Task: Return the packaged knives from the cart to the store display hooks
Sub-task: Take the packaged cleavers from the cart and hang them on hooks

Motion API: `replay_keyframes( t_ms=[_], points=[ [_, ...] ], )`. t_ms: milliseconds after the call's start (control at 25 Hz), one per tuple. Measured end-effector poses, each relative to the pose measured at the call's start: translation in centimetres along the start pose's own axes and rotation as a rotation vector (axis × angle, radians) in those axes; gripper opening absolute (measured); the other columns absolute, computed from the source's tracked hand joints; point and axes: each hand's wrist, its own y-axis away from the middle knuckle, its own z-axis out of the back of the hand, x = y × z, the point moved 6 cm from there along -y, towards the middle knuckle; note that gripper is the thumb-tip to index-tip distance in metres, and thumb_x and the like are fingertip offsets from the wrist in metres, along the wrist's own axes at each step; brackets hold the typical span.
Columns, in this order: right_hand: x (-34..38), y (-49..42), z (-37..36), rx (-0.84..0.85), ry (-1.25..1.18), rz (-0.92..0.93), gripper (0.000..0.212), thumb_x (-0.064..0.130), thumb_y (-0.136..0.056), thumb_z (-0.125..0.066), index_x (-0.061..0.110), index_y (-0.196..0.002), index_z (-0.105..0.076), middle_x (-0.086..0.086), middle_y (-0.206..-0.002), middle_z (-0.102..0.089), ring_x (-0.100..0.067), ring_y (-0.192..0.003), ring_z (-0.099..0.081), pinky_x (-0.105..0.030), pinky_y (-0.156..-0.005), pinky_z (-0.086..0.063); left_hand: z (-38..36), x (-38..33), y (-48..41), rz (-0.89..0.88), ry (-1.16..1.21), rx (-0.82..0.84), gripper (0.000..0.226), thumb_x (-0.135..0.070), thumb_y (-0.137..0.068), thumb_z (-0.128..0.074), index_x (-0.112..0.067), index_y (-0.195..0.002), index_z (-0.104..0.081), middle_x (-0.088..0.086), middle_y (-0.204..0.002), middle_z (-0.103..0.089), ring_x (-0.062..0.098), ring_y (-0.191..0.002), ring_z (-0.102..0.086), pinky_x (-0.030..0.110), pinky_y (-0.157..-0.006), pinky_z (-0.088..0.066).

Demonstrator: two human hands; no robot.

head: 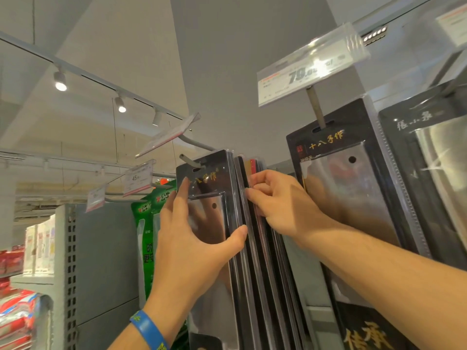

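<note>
Shop: price tags (313, 64), disp. hooks (190, 161).

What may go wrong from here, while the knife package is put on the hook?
1. The front knife package sits near the hook tip; if the left hand releases early, it may slip off and fall.
2. The right hand pinches the rear packages; pulling them might unhook one.

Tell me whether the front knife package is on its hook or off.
On. The hook passes through the hang slot of the front knife package, its tip sticking out in front.
</note>
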Motion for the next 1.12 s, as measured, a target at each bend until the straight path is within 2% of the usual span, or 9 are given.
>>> replay_keyframes(
  t_ms=[120, 240, 440, 600, 680, 800, 920, 1000, 1120],
  points=[
    [0.0, 0.4, -0.1, 0.027, -0.069, 0.035, 0.004, 0.030, -0.098, -0.067, 0.031, -0.101, -0.065, 0.011, -0.077, -0.073, -0.012, -0.081, -0.071, -0.044, -0.085, -0.061, -0.1, 0.0, 0.1, 0.003, -0.008, -0.001, 0.122, -0.078, -0.047, -0.071, -0.056, -0.148, -0.007, -0.019, -0.151, -0.025, 0.002, -0.135, -0.032, 0.028, -0.101, -0.037],
    [-1.1, 0.1, 0.5, -0.136, -0.160, -0.042, 0.009, 0.034, -0.104, -0.055, 0.034, -0.100, -0.064, 0.006, -0.089, -0.072, -0.015, -0.087, -0.069, -0.038, -0.083, -0.059, -0.1, 0.1, 0.1, 0.008, 0.003, -0.002, 0.121, -0.078, -0.047, -0.072, -0.057, -0.147, -0.007, -0.020, -0.151, -0.025, 0.000, -0.131, -0.032, 0.026, -0.098, -0.035],
    [-2.1, -0.7, 1.4, -0.199, 0.106, -0.140, 0.017, 0.034, -0.095, -0.071, 0.030, -0.104, -0.057, 0.015, -0.090, -0.063, 0.001, -0.078, -0.059, -0.011, -0.060, -0.039, 0.1, 0.0, 0.1, 0.006, -0.004, -0.003, 0.121, -0.081, -0.046, -0.069, -0.056, -0.148, -0.010, -0.019, -0.152, -0.026, 0.001, -0.133, -0.032, 0.025, -0.099, -0.033],
    [-2.6, -0.6, 1.4, -0.259, 0.088, -0.156, 0.035, 0.030, -0.089, -0.079, 0.028, -0.109, -0.051, 0.007, -0.103, -0.061, -0.013, -0.092, -0.062, -0.021, -0.068, -0.047, 0.1, 0.0, 0.2, 0.018, -0.024, 0.004, 0.122, -0.082, -0.046, -0.071, -0.055, -0.148, -0.010, -0.016, -0.149, -0.030, 0.010, -0.137, -0.036, 0.037, -0.108, -0.041],
    [-3.1, -0.8, 0.9, -0.232, 0.035, -0.175, 0.030, 0.029, -0.090, -0.078, 0.027, -0.105, -0.053, 0.009, -0.096, -0.063, -0.010, -0.084, -0.064, -0.021, -0.065, -0.048, 0.1, 0.0, 0.2, 0.038, -0.050, 0.011, 0.122, -0.082, -0.046, -0.072, -0.055, -0.148, -0.011, -0.013, -0.147, -0.032, 0.016, -0.132, -0.043, 0.045, -0.105, -0.047],
    [-3.3, -1.1, 0.5, -0.169, -0.056, -0.167, 0.013, 0.028, -0.091, -0.077, 0.028, -0.089, -0.064, 0.004, -0.084, -0.069, -0.016, -0.080, -0.068, -0.030, -0.069, -0.057, 0.1, 0.1, 0.2, 0.065, -0.068, 0.024, 0.121, -0.084, -0.045, -0.071, -0.059, -0.146, -0.008, -0.013, -0.148, -0.031, 0.018, -0.126, -0.048, 0.044, -0.101, -0.050],
    [-3.2, -1.2, 0.3, -0.136, -0.063, -0.146, 0.008, 0.028, -0.093, -0.074, 0.029, -0.089, -0.067, 0.003, -0.079, -0.072, -0.020, -0.083, -0.072, -0.042, -0.081, -0.062, 0.1, -0.3, 0.2, 0.058, -0.052, 0.027, 0.111, -0.085, -0.044, -0.069, -0.071, -0.136, -0.007, -0.012, -0.139, -0.036, 0.012, -0.114, -0.052, 0.036, -0.093, -0.052],
    [-3.0, -1.2, 0.0, -0.129, -0.072, -0.126, 0.009, 0.022, -0.096, -0.070, 0.027, -0.091, -0.065, 0.007, -0.066, -0.068, -0.020, -0.078, -0.071, -0.048, -0.080, -0.062, 0.1, -0.3, 0.3, 0.057, -0.051, 0.025, 0.115, -0.085, -0.045, -0.068, -0.065, -0.141, -0.009, -0.010, -0.137, -0.039, 0.013, -0.111, -0.053, 0.036, -0.092, -0.053],
    [-2.2, -1.1, -0.3, -0.095, -0.095, -0.052, 0.011, 0.018, -0.099, -0.065, 0.027, -0.092, -0.062, 0.013, -0.058, -0.064, -0.015, -0.069, -0.064, -0.043, -0.072, -0.060, 0.1, -0.3, 0.1, 0.066, -0.049, 0.021, 0.120, -0.085, -0.045, -0.068, -0.057, -0.146, -0.010, -0.008, -0.137, -0.041, 0.016, -0.114, -0.053, 0.040, -0.094, -0.053]
  ],
)
